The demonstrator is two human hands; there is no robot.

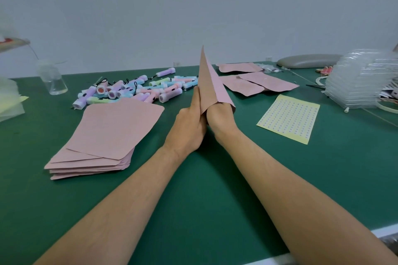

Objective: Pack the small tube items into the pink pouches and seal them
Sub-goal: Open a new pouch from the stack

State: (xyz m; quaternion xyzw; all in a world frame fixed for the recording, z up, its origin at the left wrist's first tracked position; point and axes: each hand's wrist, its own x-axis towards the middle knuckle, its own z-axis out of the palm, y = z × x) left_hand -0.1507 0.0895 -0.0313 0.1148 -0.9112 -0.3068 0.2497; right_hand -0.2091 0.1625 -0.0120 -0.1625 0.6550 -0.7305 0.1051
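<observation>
Green table (215,189) stretching out under a pale grey wall, and right in the middle we've got a pink pouch (210,84) standing up on end, point in the air, mouth facing down toward the person. Left grip (189,122) is flat against the pouch's outer face, fingers straight and laid along the paper, pressing rather than curling. Right grip (219,120) is pushed into the open mouth, and its fingers are swallowed by the pouch, so I cannot tell how they lie in there. Over on the left, near the left forearm, sits a fanned stack of flat pouches (112,135). Just behind that stack, the tube items (133,90) lie in a loose heap of pastel purple, blue, green and pink. Beyond and to the right of the held pouch, several more pink pouches (258,84) lie flat and overlapping on the table. Nearer on the right side, a yellow sticker sheet (288,118) covered in rows of small dots. Far right, a stack of clear plastic pieces (361,79); far left, a clear jar (52,82).
</observation>
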